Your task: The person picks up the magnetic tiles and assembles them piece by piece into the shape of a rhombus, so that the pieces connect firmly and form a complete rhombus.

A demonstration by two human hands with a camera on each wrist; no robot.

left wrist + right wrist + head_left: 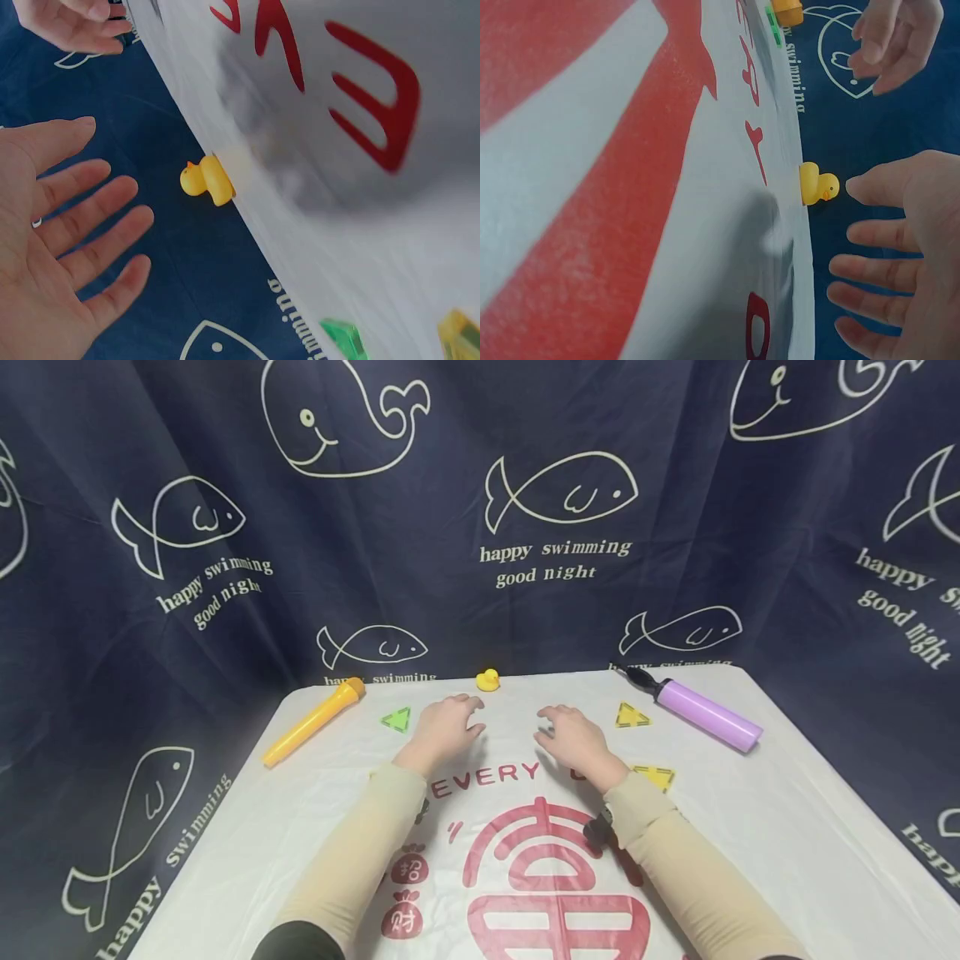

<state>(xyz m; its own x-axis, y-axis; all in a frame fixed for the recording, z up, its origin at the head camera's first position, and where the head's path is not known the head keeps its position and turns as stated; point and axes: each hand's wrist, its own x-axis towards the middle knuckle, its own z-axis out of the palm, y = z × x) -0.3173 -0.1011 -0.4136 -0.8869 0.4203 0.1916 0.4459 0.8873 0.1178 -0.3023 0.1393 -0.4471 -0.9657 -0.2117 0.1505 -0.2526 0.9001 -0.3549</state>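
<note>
My left hand (pixel 447 727) hovers over the far part of the table with its fingers apart and nothing in its grasp. Facing it, my right hand (pixel 576 739) also holds nothing, its fingers spread in the right wrist view. Between and beyond them, a small yellow rubber duck (pixel 487 680) sits upright at the table's back edge. Closest to the left hand on its outer side lies a flat green triangle tile (pixel 397 719). Right of the right hand lies a yellow triangle tile (pixel 632 716), and a yellow tile (pixel 656 777) is partly hidden by the right forearm.
An orange toy microphone (pixel 315 722) lies at the left edge. At the back right lies a purple hand pump (pixel 708 714) with a black handle. Another yellow piece (pixel 459 335) shows in the left wrist view. A dark blue curtain (pixel 450 585) hangs behind the white tablecloth (pixel 232 860).
</note>
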